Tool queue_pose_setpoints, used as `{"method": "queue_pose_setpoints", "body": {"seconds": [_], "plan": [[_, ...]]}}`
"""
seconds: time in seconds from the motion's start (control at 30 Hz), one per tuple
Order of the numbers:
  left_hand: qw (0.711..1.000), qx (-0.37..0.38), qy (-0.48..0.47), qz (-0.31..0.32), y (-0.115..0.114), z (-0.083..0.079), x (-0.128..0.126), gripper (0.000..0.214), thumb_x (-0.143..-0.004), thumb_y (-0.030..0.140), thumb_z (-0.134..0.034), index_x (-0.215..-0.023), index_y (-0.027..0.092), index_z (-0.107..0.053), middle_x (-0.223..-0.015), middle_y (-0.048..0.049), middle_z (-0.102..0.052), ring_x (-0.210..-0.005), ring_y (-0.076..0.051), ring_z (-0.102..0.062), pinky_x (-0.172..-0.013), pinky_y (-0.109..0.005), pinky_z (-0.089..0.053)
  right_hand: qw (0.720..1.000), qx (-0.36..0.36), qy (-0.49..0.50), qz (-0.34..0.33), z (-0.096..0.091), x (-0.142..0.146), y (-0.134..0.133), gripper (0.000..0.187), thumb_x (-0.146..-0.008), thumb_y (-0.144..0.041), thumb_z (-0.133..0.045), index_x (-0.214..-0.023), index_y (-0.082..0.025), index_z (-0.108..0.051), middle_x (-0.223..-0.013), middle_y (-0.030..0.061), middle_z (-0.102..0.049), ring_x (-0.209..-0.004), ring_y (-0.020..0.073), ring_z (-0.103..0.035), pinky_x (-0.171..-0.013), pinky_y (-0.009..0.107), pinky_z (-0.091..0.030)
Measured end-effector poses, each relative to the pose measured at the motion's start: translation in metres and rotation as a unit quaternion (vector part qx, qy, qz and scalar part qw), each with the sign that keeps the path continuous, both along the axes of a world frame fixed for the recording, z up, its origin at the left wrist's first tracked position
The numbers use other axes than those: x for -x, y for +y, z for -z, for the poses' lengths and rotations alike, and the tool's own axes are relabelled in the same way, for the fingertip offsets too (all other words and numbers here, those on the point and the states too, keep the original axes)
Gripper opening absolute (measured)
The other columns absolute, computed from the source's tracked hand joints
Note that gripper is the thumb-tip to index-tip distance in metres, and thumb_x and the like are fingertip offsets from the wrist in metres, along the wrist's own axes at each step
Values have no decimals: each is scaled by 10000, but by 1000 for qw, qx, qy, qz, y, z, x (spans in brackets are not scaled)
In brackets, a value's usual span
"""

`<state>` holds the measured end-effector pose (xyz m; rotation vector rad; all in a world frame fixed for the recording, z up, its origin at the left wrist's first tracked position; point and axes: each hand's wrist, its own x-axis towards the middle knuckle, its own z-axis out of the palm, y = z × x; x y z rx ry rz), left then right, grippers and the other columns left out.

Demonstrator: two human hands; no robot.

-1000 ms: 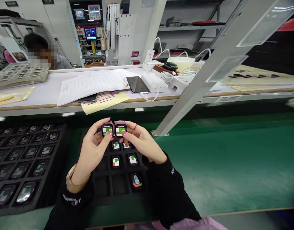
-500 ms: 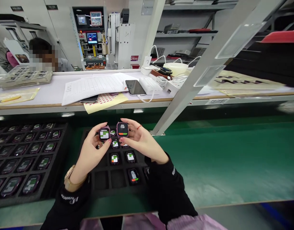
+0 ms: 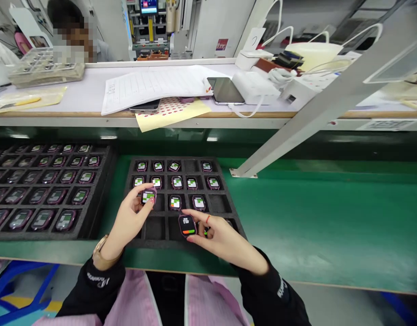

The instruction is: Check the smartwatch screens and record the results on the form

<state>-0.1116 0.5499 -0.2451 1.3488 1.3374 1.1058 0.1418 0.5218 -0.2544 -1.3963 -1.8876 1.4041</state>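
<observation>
My left hand [image 3: 132, 217] pinches a small purple smartwatch body [image 3: 148, 197] with a green and white screen, just above the black foam tray [image 3: 225, 203] on the green belt. My right hand [image 3: 218, 235] grips a second watch body [image 3: 187, 225] whose dark screen shows a red and green bar, low over the tray's front row. Several more lit watch bodies sit in the tray's back rows. Some front cells are bare.
A second foam tray [image 3: 103, 190] full of watch bodies lies to the left. Behind the green belt [image 3: 313, 217] runs a white bench with papers [image 3: 154, 86], a phone [image 3: 225, 89], chargers and cables. A slanted metal post [image 3: 297, 127] stands at the right. Another person [image 3: 72, 31] works beyond the bench.
Both hands dropped from in front of me down to the tray and moved apart, each still holding its watch. The view tilted down, showing the whole tray.
</observation>
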Motion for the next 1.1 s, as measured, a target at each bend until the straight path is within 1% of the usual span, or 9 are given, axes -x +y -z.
{"method": "queue_pose_setpoints", "body": {"seconds": [0.17,0.27,0.37,0.5,0.63,0.7,0.77,0.9,1.1], "plan": [[995,37,60,63,-15,12,7,545,-909,327,-635,-1430,281,-484,-1112,-54,-662,-699,-121,-578,-680,-274,-517,995,-52,-89,-15,20,6,-8,644,-924,-204,-724,-1524,-270,-500,-665,-65,-523,-653,152,-573,-703,272,-472],[983,68,138,105,-25,16,9,598,-902,299,-616,-1476,305,-450,-1016,-21,-635,-574,-101,-479,-610,-279,-476,991,-67,-112,-17,31,16,-11,661,-939,-196,-710,-1551,-219,-460,-797,-12,-623,-748,183,-640,-784,310,-510],[956,73,252,133,-33,23,10,556,-884,271,-634,-1428,317,-530,-976,-8,-632,-655,-146,-546,-735,-342,-518,989,-69,-125,-27,34,28,-13,696,-931,-157,-704,-1567,-156,-421,-1048,88,-674,-976,236,-672,-898,352,-523],[927,43,338,157,-39,31,9,493,-853,244,-688,-1338,290,-611,-1018,-33,-676,-937,-248,-634,-952,-445,-510,991,-46,-115,-58,21,34,-10,707,-913,-131,-681,-1565,-107,-409,-1257,167,-639,-1149,272,-643,-986,379,-520],[924,27,340,175,-38,36,9,485,-848,251,-702,-1324,273,-614,-1069,-60,-686,-1006,-282,-639,-983,-475,-511,995,-51,-78,-23,-1,20,2,547,-926,-222,-636,-1466,-173,-562,-1225,115,-698,-833,211,-711,-868,352,-569],[924,20,329,191,-37,40,12,511,-861,251,-683,-1361,284,-584,-1111,-67,-675,-1044,-286,-632,-998,-478,-505,994,-50,-92,33,-10,8,12,465,-946,-260,-591,-1404,-183,-621,-1071,75,-747,-601,165,-660,-719,311,-573],[926,20,315,207,-36,42,15,529,-885,242,-640,-1401,302,-541,-1140,-66,-661,-1056,-278,-630,-1004,-473,-501,985,-68,-139,82,-13,-6,21,399,-968,-273,-545,-1330,-166,-672,-896,47,-751,-529,162,-627,-678,297,-552],[926,57,317,198,-37,37,17,470,-914,224,-576,-1377,283,-528,-1050,-55,-649,-965,-259,-648,-946,-458,-528,955,-118,-252,103,-5,-28,39,330,-1014,-257,-488,-1208,-140,-728,-780,56,-730,-703,238,-699,-815,331,-529],[909,-23,363,205,-40,36,19,457,-918,269,-611,-1373,299,-569,-1211,-75,-585,-1178,-286,-590,-1078,-482,-472,933,-177,-308,62,19,-30,54,280,-1056,-205,-478,-1144,-172,-742,-1117,103,-719,-1051,250,-694,-952,300,-493]]}}
